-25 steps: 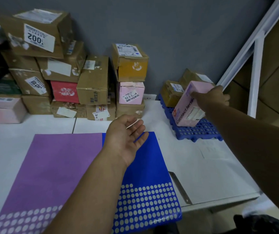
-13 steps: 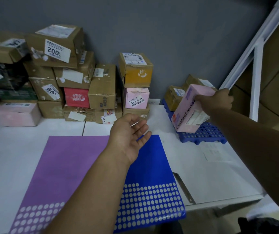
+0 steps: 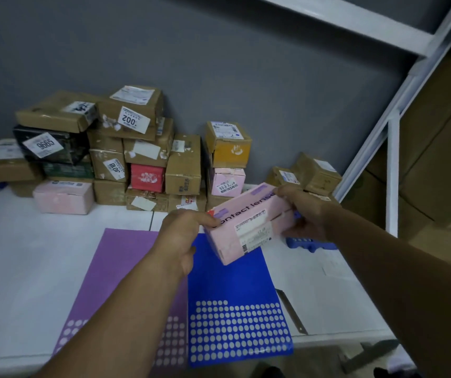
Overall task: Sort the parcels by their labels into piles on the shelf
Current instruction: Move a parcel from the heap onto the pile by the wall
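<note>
"Contact lense" on pink box, "002" label on top carton

White shelf with purple mat, blue mat, stacked parcels, blue tray.

I hold a pink box between both hands, my left hand gripping its near-left end, my right hand its far end, above the blue mat.

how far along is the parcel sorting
Many stacked parcels already sit against the wall. In hand: left hand and right hand grip the pink box above the blue mat. Left: placing it, plus seemingly the brown parcels by the blue crate.
</note>
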